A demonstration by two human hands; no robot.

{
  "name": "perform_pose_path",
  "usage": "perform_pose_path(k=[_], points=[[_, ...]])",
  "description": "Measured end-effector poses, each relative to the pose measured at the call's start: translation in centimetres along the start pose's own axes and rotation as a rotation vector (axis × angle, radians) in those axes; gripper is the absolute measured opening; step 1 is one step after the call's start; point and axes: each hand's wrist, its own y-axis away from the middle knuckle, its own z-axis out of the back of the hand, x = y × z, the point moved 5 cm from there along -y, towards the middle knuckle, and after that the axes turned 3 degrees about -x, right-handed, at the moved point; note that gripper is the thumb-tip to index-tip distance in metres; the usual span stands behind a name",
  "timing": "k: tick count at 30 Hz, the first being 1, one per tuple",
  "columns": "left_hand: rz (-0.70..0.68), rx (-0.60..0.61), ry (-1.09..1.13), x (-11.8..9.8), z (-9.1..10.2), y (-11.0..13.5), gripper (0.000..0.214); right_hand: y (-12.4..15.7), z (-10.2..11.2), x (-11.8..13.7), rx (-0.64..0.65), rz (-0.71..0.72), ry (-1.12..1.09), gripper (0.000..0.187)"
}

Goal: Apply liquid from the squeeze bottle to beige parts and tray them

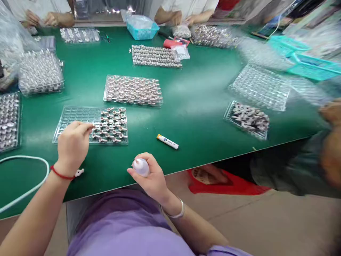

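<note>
Over a clear plastic tray (71, 117), my left hand (73, 142) pinches at the edge of the filled rows; its fingertips meet at a small white part, largely hidden by the fingers. Small white-and-brown parts (113, 122) with round cups and short stems fill the tray's right side, while the left pockets are bare. My right hand (151, 177) wraps round a translucent squeeze bottle (141, 167) with a narrow tip, held above the table's near edge. A white tube with an orange end (167, 141) lies on the green table to the right of the tray.
Beyond stands a full tray (133, 90), with another (157, 56) farther back. Stacked trays (41, 73) are at left, near a white cable (39, 183). A tray of loose parts (250, 119) lies at right. Co-workers' hands (176, 17) are across the table; another person sits at right.
</note>
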Motion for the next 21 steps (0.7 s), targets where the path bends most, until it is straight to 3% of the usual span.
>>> perform_pose_path(k=[5, 11, 13, 16, 21], points=[[-0.003, 0.169, -0.091, 0.6, -2.9, -4.4, 0.033, 0.1, 0.3, 0.5, -0.017, 0.034, 0.023, 0.023], [-0.066, 0.271, -0.071, 0.4, -4.5, -5.2, 0.033, -0.1, 0.3, 0.7, -0.012, 0.031, 0.025, 0.023], [-0.056, 0.285, -0.067, 0.4, -4.1, -5.1, 0.033, -0.1, 0.3, 0.7, -0.013, 0.033, 0.019, 0.023], [0.016, 0.264, -0.084, 1.4, -2.1, -4.7, 0.033, -0.1, 0.4, 0.6, -0.022, 0.024, 0.005, 0.023], [0.228, 0.255, -0.166, 5.8, 1.9, -2.0, 0.039, 0.2, 0.5, 0.1, -0.018, -0.009, -0.015, 0.023]])
